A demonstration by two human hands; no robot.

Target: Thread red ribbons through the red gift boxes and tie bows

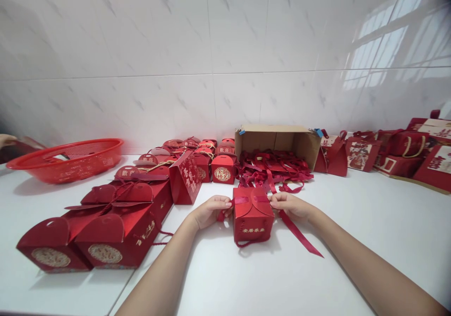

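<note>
A small red gift box [252,219] with gold characters on its front stands upright on the white table, its rounded top flaps folded together. Dark red ribbon [303,237] crosses the box's top and sticks out on both sides. On the box's left, my left hand [214,210] pinches one ribbon end by the upper edge. My right hand [291,205] pinches the ribbon on the other side, and its long tail trails toward the front right. A dark red cord loops around the foot of the box.
A cardboard box [280,142] spills ribbons [275,165] behind the gift box. Larger red boxes [105,226] stand at left, with several small boxes [223,168] behind. A red plastic basket [75,161] sits far left, another person's hand [7,140] beyond it. Red bags [362,151] line the right.
</note>
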